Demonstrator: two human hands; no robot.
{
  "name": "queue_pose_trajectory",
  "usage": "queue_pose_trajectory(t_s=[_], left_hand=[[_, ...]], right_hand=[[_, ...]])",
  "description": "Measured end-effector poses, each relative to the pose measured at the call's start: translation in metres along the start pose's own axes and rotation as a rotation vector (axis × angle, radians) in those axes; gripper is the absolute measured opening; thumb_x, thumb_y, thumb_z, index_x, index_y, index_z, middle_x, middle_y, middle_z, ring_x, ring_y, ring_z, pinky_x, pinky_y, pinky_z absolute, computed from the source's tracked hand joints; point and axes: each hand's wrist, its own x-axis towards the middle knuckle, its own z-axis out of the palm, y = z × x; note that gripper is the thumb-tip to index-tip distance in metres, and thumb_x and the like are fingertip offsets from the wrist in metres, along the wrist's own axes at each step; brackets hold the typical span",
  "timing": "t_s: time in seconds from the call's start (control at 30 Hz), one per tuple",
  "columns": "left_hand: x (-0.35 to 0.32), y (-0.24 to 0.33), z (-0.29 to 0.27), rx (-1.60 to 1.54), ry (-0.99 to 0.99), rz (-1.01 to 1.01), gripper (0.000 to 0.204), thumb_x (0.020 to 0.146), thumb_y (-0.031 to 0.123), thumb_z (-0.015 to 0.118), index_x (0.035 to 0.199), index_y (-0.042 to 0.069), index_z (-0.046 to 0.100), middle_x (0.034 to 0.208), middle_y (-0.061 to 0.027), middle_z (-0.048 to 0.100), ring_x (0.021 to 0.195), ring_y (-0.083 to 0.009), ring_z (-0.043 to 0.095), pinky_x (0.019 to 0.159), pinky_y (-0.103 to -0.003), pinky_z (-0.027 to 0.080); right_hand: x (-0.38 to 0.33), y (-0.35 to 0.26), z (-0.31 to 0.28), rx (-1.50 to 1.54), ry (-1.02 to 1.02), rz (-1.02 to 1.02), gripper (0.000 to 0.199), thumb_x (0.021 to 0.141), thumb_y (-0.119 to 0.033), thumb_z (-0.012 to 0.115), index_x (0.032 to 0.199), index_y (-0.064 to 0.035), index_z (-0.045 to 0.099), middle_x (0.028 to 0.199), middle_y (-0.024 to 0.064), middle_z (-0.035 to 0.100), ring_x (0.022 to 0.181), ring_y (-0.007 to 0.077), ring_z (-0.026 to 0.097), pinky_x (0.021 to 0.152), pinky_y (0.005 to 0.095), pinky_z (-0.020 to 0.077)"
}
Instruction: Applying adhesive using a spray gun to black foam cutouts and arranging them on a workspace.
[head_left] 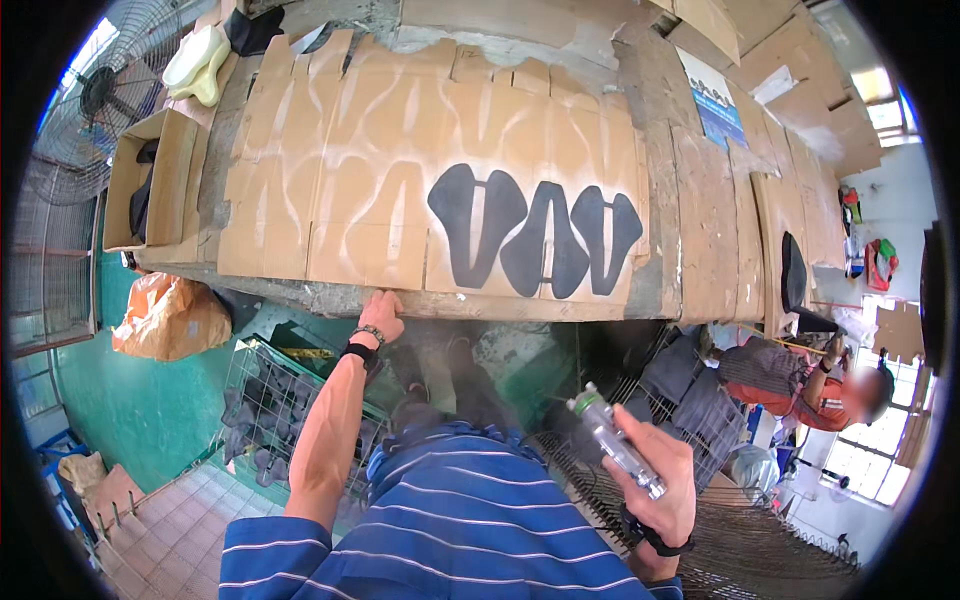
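Workshop bench w/ flattened brown cardboard sheets [400, 180] on top; three black sole-shaped pieces [535, 230] lie at 3 o'clock of sheet centre. Left hand [380, 318] rests fingers curled on bench's near edge, gripping nothing. Right hand [665, 480] closed round clear metal-tipped spray gun [615, 440], held low, well apart from soles. Looks like pause between coats; next needs gun raised over soles.
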Motion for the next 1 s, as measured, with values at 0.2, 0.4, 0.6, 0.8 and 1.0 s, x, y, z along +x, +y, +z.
queue_pose_trajectory(t_s=[0.2,0.4,0.6,0.8,1.0], left_hand=[[0.003,-0.001,-0.002,0.023,-0.078,-0.055,0.023,0.075,0.003,0.065,0.097,0.011,0.063,0.111,-0.0196,0.06,0.113,-0.0431,0.058,0.098,-0.05,0.05],[0.005,-0.002,0.0,0.02,-0.066,-0.041,0.024,0.075,0.004,0.065,0.098,0.012,0.062,0.111,-0.0198,0.06,0.112,-0.0439,0.058,0.098,-0.05,0.049],[0.004,-0.004,0.0,0.031,-0.069,-0.027,0.023,0.076,0.004,0.065,0.098,0.011,0.062,0.111,-0.0196,0.06,0.112,-0.0441,0.059,0.098,-0.05,0.05],[0.004,-0.011,0.005,0.017,-0.014,0.014,0.022,0.075,0.001,0.063,0.095,0.01,0.063,0.106,-0.0195,0.061,0.107,-0.0435,0.06,0.093,-0.049,0.051],[0.008,-0.016,0.007,0.019,-0.077,-0.003,0.024,0.077,0.005,0.065,0.099,0.012,0.062,0.111,-0.0198,0.06,0.113,-0.0443,0.058,0.097,-0.052,0.05]], right_hand=[[0.003,0.003,0.005,-0.002,0.199,-0.017,0.06,0.079,0.007,0.077,0.137,0.0028,0.064,0.101,0.0202,0.074,0.085,0.0298,0.073,0.076,0.0332,0.0556],[-0.005,0.009,-0.005,-0.03,-0.021,-0.022,0.06,0.078,0.008,0.077,0.136,0.0034,0.064,0.101,0.0206,0.074,0.084,0.0282,0.073,0.075,0.0329,0.0558],[0.008,0.011,0.01,-0.012,0.281,-0.004,0.057,0.082,0.006,0.076,0.137,0.0033,0.063,0.103,0.0191,0.074,0.086,0.0275,0.072,0.077,0.0327,0.0555],[-0.004,0.016,0.01,-0.02,0.28,0.045,0.057,0.081,0.006,0.076,0.137,0.0035,0.063,0.102,0.0194,0.074,0.086,0.0283,0.072,0.078,0.0336,0.0556],[-0.023,0.002,0.019,-0.063,0.267,0.041,0.058,0.079,0.007,0.076,0.136,0.0042,0.064,0.102,0.0206,0.073,0.086,0.0296,0.073,0.078,0.0337,0.0559]])
